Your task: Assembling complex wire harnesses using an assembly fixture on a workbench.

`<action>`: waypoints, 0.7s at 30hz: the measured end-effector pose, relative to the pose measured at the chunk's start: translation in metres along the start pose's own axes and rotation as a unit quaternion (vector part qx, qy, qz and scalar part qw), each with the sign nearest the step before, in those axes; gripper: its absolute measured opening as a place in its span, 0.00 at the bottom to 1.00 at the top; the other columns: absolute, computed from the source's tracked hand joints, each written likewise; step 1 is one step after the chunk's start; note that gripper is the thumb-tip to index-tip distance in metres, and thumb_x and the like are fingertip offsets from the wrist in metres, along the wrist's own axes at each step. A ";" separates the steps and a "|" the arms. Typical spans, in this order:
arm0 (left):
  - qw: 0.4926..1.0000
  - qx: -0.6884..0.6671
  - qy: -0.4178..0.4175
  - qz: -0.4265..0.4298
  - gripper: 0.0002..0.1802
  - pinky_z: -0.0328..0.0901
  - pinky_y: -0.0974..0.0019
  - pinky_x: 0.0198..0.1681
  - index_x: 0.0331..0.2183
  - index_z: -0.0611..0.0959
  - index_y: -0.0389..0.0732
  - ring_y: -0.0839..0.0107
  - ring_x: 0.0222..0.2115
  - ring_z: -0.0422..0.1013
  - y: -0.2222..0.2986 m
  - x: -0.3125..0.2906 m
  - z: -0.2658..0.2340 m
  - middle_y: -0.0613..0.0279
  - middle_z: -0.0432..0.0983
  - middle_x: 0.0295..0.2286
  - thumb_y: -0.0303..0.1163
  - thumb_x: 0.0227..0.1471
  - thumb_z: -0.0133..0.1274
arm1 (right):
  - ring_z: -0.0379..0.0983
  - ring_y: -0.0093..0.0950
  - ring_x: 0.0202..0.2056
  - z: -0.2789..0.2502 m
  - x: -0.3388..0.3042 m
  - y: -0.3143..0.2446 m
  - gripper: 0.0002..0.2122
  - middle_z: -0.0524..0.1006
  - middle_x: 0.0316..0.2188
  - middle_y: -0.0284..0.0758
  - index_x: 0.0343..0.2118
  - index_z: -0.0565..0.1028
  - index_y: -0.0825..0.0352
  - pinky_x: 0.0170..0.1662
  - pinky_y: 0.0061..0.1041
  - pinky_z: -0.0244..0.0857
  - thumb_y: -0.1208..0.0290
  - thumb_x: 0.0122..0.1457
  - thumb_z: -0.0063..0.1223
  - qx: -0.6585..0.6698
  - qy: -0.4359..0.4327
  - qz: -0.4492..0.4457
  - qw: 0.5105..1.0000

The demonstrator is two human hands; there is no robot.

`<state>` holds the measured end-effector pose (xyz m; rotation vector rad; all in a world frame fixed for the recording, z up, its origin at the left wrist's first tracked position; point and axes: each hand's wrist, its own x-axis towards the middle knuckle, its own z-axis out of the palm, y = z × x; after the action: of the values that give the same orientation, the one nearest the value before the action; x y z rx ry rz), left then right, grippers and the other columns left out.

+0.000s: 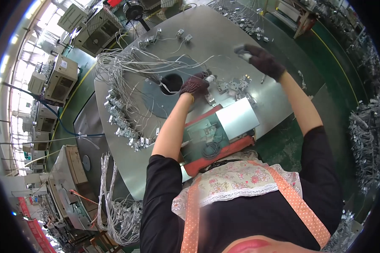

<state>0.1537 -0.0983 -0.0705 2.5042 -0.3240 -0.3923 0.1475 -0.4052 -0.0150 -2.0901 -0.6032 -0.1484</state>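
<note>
The gloved left hand point(195, 84) curls over the table point(207, 33) beside small metal brackets point(242, 84); the gloved right hand point(264, 61) hovers, fingers extended; any pinch cannot be told. Handling brackets seems the step, and the next move calls for untangled cables point(119, 64).

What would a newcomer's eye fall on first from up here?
Probably the big tangle of pale cables across the upper left of the metal table, with small metal pieces along the table's left side. Next, two dark-gloved hands: the left hand by the table's round opening, the right hand farther right. Then the red-edged tray at the person's waist.
</note>
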 end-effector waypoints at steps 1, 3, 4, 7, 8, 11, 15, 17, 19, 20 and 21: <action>0.999 -0.036 0.010 0.030 0.26 0.68 0.53 0.43 0.45 0.85 0.41 0.48 0.39 0.78 -0.003 0.008 0.003 0.42 0.82 0.36 0.54 0.60 0.54 | 0.79 0.29 0.43 0.013 0.017 0.019 0.19 0.82 0.44 0.38 0.53 0.76 0.65 0.45 0.27 0.73 0.57 0.66 0.51 0.102 -0.027 0.043 0.994; 0.999 -0.032 -0.035 -0.012 0.23 0.68 0.54 0.41 0.44 0.84 0.41 0.51 0.34 0.77 0.011 0.016 0.003 0.44 0.82 0.34 0.50 0.61 0.53 | 0.79 0.27 0.39 0.022 0.038 0.032 0.17 0.82 0.41 0.38 0.52 0.77 0.65 0.42 0.26 0.74 0.60 0.68 0.49 0.196 -0.044 0.085 0.976; 1.000 -0.017 -0.015 -0.001 0.23 0.68 0.54 0.41 0.44 0.85 0.41 0.52 0.34 0.77 0.007 0.017 0.004 0.44 0.82 0.33 0.50 0.62 0.52 | 0.78 0.26 0.35 0.030 0.049 0.030 0.17 0.81 0.39 0.38 0.51 0.76 0.65 0.38 0.26 0.73 0.60 0.69 0.47 0.221 -0.118 0.136 0.959; 0.999 0.003 0.030 0.027 0.23 0.68 0.55 0.41 0.45 0.84 0.41 0.52 0.34 0.78 -0.005 0.033 -0.004 0.45 0.82 0.34 0.49 0.63 0.51 | 0.76 0.29 0.29 0.040 0.075 0.024 0.20 0.79 0.35 0.41 0.58 0.71 0.62 0.37 0.30 0.74 0.59 0.68 0.50 0.300 -0.256 0.244 0.886; 0.999 -0.018 0.042 0.014 0.23 0.69 0.56 0.41 0.46 0.84 0.40 0.53 0.34 0.77 -0.015 0.035 -0.012 0.46 0.83 0.34 0.49 0.63 0.51 | 0.76 0.30 0.28 0.044 0.082 -0.003 0.21 0.79 0.35 0.43 0.59 0.70 0.62 0.36 0.31 0.76 0.58 0.67 0.51 0.273 -0.271 0.316 0.867; 0.996 -0.067 0.054 0.015 0.25 0.69 0.57 0.41 0.48 0.84 0.39 0.55 0.34 0.77 -0.008 0.056 -0.017 0.47 0.83 0.35 0.50 0.62 0.52 | 0.80 0.35 0.34 0.035 0.077 0.025 0.24 0.78 0.36 0.45 0.62 0.67 0.62 0.35 0.34 0.79 0.60 0.65 0.53 0.261 -0.287 0.378 0.840; 0.966 -0.253 0.028 0.040 0.21 0.69 0.67 0.35 0.46 0.85 0.39 0.74 0.30 0.75 0.009 0.081 -0.015 0.60 0.82 0.31 0.47 0.64 0.53 | 0.73 0.50 0.54 0.057 0.092 0.057 0.32 0.76 0.52 0.55 0.61 0.67 0.63 0.60 0.37 0.66 0.66 0.51 0.63 -0.129 -0.172 0.085 0.973; 0.934 -0.342 0.023 0.102 0.18 0.69 0.63 0.41 0.45 0.84 0.37 0.67 0.33 0.77 0.029 0.087 -0.018 0.54 0.84 0.33 0.42 0.63 0.54 | 0.74 0.49 0.54 0.061 0.090 0.071 0.32 0.77 0.52 0.53 0.60 0.69 0.62 0.59 0.41 0.66 0.69 0.48 0.62 -0.212 -0.100 0.052 0.971; 0.893 -0.441 -0.013 0.087 0.15 0.70 0.66 0.40 0.46 0.83 0.38 0.72 0.34 0.75 0.033 0.091 -0.014 0.61 0.83 0.37 0.37 0.65 0.54 | 0.75 0.49 0.53 0.054 0.094 0.076 0.30 0.78 0.50 0.52 0.58 0.71 0.62 0.57 0.41 0.66 0.69 0.48 0.62 -0.154 -0.085 0.089 0.980; 0.872 -0.478 -0.013 0.107 0.15 0.71 0.66 0.40 0.49 0.82 0.38 0.72 0.35 0.75 0.032 0.092 -0.013 0.62 0.82 0.39 0.36 0.66 0.53 | 0.75 0.49 0.52 0.050 0.095 0.076 0.29 0.79 0.48 0.51 0.56 0.72 0.62 0.56 0.41 0.67 0.69 0.48 0.62 -0.096 -0.069 0.126 0.985; 0.848 -0.514 -0.013 0.126 0.16 0.71 0.67 0.41 0.51 0.80 0.38 0.72 0.37 0.75 0.029 0.092 -0.012 0.63 0.81 0.42 0.35 0.66 0.52 | 0.75 0.49 0.52 0.045 0.094 0.075 0.29 0.79 0.48 0.51 0.56 0.72 0.62 0.56 0.41 0.67 0.69 0.48 0.62 -0.094 -0.071 0.124 0.985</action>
<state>0.2389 -0.1442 -0.0627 1.3795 -0.3273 -0.3577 0.2596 -0.3687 -0.0665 -2.3531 -0.4211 0.0913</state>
